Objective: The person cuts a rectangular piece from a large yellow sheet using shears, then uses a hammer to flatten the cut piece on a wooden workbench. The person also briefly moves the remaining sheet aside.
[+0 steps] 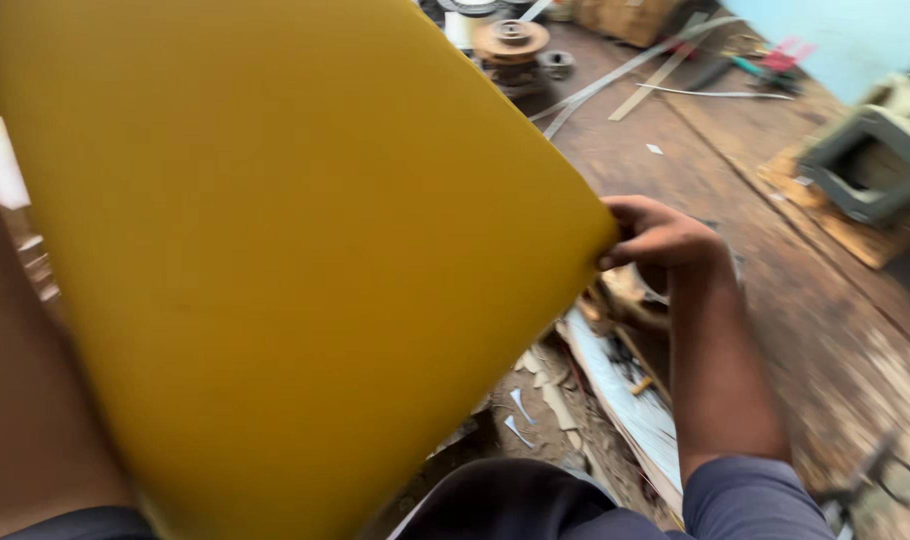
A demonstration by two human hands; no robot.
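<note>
Yellow sheet (275, 260): large, flat, plain; held up close to the camera, tilted, filling the left and middle of the head view and hiding most of what lies behind it.

Right hand (665, 240): fingers curled and pinching the sheet's right corner, thumb side toward the sheet; forearm runs down to a dark blue sleeve (755, 495) at the lower edge.

Left hand: not visible. A blurred bare forearm (25, 400) rises along the left edge behind the sheet; whether that hand grips the sheet cannot be told.

Wooden workbench (775, 300): worn, stained brown boards, running from upper middle to lower right.

Round metal pulley (512, 40): rust-coloured, standing at the top of the view past the sheet's upper edge, with a small metal ring (556, 62) just beside it.

Metal strips (625, 70): long, thin, grey, lying crossed on the bench near the pulley.

Grey rectangular frame (865, 160): hollow, resting on a wooden block at the right edge, well apart from the hand.

White scraps (520, 415): small cut pieces among debris below the sheet's lower right edge.
</note>
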